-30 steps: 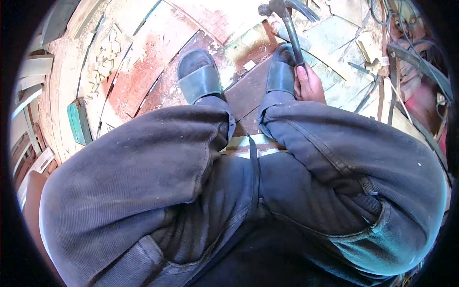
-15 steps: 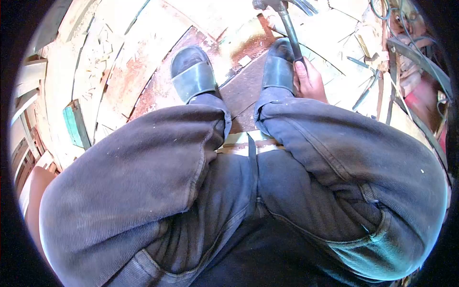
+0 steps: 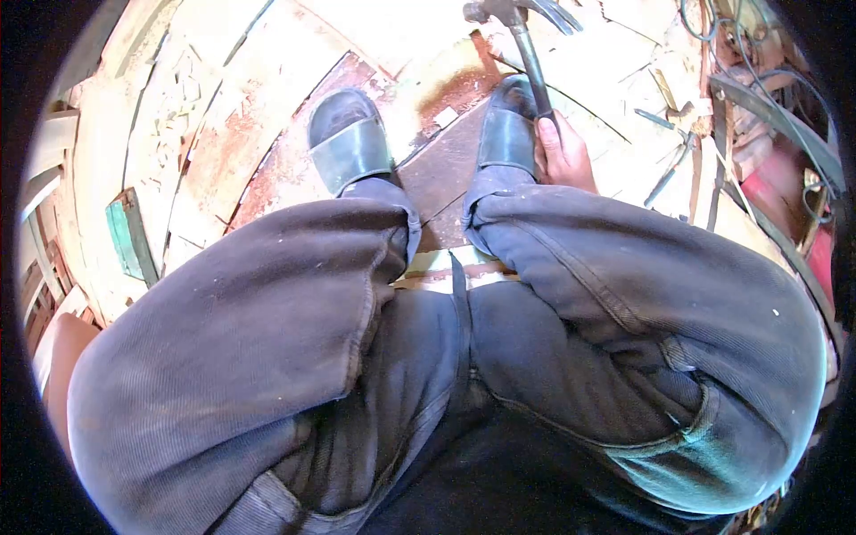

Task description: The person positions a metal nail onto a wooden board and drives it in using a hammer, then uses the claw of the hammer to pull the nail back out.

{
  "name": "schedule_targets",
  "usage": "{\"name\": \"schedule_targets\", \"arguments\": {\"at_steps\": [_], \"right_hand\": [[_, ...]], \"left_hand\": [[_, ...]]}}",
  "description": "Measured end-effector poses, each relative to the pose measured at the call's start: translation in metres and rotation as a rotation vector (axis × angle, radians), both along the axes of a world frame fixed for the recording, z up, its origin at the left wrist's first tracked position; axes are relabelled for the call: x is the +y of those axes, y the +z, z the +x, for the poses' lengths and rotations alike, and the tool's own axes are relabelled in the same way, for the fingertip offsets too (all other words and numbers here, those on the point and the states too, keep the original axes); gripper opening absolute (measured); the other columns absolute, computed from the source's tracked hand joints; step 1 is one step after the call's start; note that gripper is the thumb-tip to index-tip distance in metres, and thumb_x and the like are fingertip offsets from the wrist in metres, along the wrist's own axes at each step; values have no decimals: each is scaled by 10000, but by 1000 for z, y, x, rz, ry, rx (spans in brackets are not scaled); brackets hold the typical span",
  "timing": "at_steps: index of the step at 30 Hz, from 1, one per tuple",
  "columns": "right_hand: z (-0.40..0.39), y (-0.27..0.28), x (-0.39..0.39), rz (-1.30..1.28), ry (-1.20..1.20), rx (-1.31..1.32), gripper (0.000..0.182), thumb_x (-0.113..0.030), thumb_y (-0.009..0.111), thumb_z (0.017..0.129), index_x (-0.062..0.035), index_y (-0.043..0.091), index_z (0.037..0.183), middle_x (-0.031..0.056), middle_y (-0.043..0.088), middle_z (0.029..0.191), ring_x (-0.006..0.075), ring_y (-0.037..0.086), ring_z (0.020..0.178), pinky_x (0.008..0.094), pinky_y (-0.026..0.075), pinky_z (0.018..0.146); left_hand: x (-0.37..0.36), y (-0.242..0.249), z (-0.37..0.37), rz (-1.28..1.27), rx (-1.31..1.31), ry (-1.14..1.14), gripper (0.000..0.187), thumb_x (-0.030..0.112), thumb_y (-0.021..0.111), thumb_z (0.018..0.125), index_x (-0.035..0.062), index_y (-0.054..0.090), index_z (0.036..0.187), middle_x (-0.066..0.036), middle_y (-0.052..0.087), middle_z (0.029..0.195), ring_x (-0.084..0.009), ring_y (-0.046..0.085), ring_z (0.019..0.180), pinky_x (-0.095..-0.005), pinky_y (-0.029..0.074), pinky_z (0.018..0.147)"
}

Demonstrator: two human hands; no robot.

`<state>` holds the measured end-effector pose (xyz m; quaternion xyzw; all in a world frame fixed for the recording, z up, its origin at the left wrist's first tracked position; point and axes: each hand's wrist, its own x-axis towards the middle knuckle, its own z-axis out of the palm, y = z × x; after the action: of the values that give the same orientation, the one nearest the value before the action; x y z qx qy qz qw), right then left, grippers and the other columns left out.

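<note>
My right hand (image 3: 567, 159) is wrapped round the dark handle of a claw hammer (image 3: 532, 69), beside my right foot. The hammer's head points away from me, its claw toward the right. Of my left arm only a bare part (image 3: 69, 361) shows at the left edge, beyond my knee, and the left hand is out of sight. Dark slide sandals (image 3: 355, 153) are on both my feet, which rest on worn boards. Dark trousers cover my bent legs and fill the lower half of the view.
Wooden floorboards (image 3: 259, 134) with reddish stains and wood chips lie ahead. A green-painted wood block (image 3: 130, 234) stands at the left. Bent wires, metal strips (image 3: 774, 120) and a red object (image 3: 774, 192) crowd the right side. Wooden slats (image 3: 49, 241) line the far left.
The whole view has shifted slightly, so feet, legs and floor appear a little further left. My right hand keeps its hold on the hammer, which has barely moved.
</note>
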<state>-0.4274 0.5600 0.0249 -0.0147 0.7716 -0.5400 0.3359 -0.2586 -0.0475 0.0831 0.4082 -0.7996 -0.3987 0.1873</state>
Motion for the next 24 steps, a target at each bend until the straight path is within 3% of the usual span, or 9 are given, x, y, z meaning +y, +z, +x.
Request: {"name": "schedule_targets", "arguments": {"at_steps": [11,15,20,24], "right_hand": [[-1,8,-6,47,-2,29,288,-281,442,1054,-43,527,917,-34,407,579,55,365,495,246,271,457],[-5,8,0,68,42,3,304,-299,478,1042,-6,554,1014,-24,430,577,66,414,507,257,337,473],[-5,-6,5,23,36,12,320,-303,469,1044,3,560,1013,-17,435,576,65,417,512,259,345,478],[-5,-17,9,-3,39,38,344,-313,456,1050,11,570,1043,-14,435,571,66,429,519,260,354,484]], "left_hand": [[-16,1,12,27,31,46,298,186,488,1001,-10,633,1171,-173,659,1124,-207,637,1040,-311,500,927],[-29,15,14,33,135,92,307,197,486,1003,-10,636,1173,-177,661,1125,-208,636,1051,-314,497,935],[-61,100,4,1,612,82,319,211,483,1005,-10,638,1174,-182,663,1125,-211,636,1065,-319,493,945],[-28,173,-74,112,899,-318,328,222,481,1006,-10,641,1175,-186,665,1125,-213,636,1076,-322,491,952]]}}
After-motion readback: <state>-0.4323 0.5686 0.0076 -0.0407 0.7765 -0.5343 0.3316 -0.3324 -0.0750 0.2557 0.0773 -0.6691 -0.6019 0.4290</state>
